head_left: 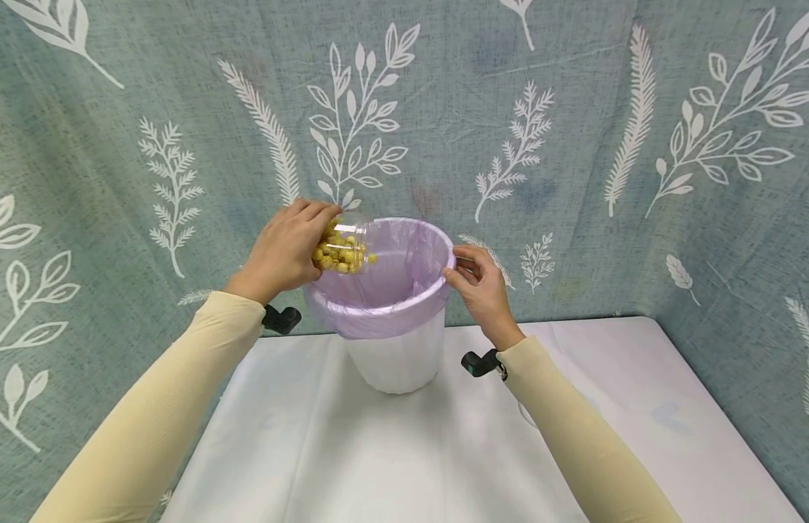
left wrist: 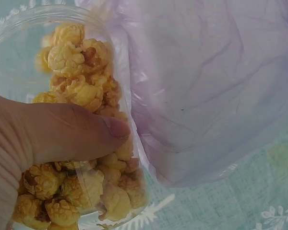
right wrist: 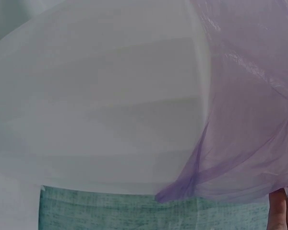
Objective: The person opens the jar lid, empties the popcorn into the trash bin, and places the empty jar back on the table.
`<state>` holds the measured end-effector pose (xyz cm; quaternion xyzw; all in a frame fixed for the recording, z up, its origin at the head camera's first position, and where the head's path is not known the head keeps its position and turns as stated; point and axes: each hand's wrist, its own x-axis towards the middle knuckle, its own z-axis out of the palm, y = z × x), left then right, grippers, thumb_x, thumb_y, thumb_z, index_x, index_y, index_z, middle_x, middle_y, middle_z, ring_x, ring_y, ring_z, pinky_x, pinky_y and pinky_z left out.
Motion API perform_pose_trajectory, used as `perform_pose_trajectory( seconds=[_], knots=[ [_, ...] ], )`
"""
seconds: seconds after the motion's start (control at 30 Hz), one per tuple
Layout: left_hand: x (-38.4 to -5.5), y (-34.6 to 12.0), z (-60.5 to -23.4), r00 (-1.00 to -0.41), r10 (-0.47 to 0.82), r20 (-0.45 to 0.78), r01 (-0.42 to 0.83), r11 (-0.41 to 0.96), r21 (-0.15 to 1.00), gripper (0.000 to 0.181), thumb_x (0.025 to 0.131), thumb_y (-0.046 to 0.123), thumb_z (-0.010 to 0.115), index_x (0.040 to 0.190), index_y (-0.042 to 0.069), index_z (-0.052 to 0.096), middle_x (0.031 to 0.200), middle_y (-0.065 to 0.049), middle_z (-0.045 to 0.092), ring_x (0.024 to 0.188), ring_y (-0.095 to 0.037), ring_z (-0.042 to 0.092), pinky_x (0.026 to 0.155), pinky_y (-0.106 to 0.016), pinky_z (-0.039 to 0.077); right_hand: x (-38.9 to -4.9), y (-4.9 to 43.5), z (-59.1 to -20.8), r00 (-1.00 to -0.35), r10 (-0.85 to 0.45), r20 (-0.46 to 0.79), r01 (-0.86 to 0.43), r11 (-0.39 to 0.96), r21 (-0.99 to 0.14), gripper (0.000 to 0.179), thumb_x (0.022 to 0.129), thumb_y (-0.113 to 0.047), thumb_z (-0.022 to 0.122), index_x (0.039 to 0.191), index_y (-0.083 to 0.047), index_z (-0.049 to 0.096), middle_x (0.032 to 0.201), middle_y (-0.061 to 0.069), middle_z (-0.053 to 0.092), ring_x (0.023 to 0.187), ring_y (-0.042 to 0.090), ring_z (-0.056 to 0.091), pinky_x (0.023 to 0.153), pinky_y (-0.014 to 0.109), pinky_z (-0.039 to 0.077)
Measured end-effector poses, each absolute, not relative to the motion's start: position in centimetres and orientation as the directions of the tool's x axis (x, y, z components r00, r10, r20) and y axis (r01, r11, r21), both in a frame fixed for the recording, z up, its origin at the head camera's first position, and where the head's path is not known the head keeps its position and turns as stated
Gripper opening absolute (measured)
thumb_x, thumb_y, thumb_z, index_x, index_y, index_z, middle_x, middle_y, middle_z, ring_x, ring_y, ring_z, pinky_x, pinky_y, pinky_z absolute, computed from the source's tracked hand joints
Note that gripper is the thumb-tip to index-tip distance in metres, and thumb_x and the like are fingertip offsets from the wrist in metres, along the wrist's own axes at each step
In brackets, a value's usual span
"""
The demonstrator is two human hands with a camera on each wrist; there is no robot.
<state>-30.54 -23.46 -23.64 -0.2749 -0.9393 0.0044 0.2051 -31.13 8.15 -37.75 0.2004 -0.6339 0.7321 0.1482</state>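
Observation:
My left hand (head_left: pixel 283 250) grips a clear plastic jar (head_left: pixel 360 226) of yellow caramel popcorn (head_left: pixel 339 254). The jar lies tipped on its side at the left rim of a white bin (head_left: pixel 398 359), its open mouth facing right over the opening. One piece of popcorn shows at the mouth. In the left wrist view the thumb (left wrist: pixel 77 132) presses across the jar's wall. A thin purple bag (head_left: pixel 378 323) lines the bin and folds down over its rim. My right hand (head_left: pixel 479 287) holds the lined rim on the right side, thumb and fingers bent about it.
The bin stands upright on a table with a white cover (head_left: pixel 378 450). Close behind it hangs a green-grey cloth (head_left: pixel 431 145) with white leaf prints, which also runs along both sides. A thin pale cord (head_left: pixel 526 415) lies by the right forearm.

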Motion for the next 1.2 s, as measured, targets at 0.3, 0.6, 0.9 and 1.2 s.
perform_pose_trajectory(
  seconds=[0.3,0.6,0.9,1.2],
  knots=[
    [-30.61,-23.35,-23.82,-0.744,0.546,0.385,0.516,0.836,-0.188,0.089,0.065,-0.006,0.081,0.148,0.001,0.052,0.146,-0.018,0.057,0.136,-0.041,0.046,0.113,-0.063,0.039,-31.12,8.16,-37.77,-0.875,-0.040,0.482,-0.472,-0.152,-0.869,0.043,0.098,0.000,0.072,0.138,0.010,0.058,0.145,0.019,0.049,0.132,0.033,0.054,0.115,0.037,0.044],
    [-30.64,-23.33,-23.96,-0.721,0.577,0.384,0.532,0.816,-0.227,0.086,0.068,-0.008,0.079,0.149,0.000,0.052,0.146,-0.019,0.057,0.136,-0.041,0.046,0.118,-0.059,0.034,-31.18,8.19,-37.83,-0.876,-0.040,0.481,-0.470,-0.151,-0.869,0.043,0.098,0.001,0.071,0.138,0.010,0.057,0.145,0.019,0.049,0.132,0.034,0.054,0.115,0.036,0.044],
    [-30.74,-23.04,-23.78,-0.686,0.617,0.385,0.546,0.787,-0.288,0.081,0.072,-0.012,0.073,0.149,0.000,0.053,0.146,-0.019,0.057,0.136,-0.040,0.048,0.121,-0.055,0.032,-31.14,8.12,-37.86,-0.873,-0.037,0.486,-0.476,-0.152,-0.866,0.043,0.099,0.001,0.071,0.138,0.010,0.058,0.145,0.020,0.049,0.133,0.034,0.054,0.115,0.036,0.044],
    [-30.77,-22.67,-23.70,-0.674,0.638,0.372,0.547,0.770,-0.330,0.075,0.074,-0.014,0.070,0.147,-0.001,0.055,0.144,-0.018,0.059,0.135,-0.040,0.049,0.121,-0.053,0.032,-31.15,8.03,-37.81,-0.868,-0.033,0.495,-0.483,-0.173,-0.859,0.044,0.097,0.003,0.072,0.137,0.013,0.057,0.145,0.022,0.049,0.132,0.037,0.054,0.115,0.039,0.044]
  ],
)
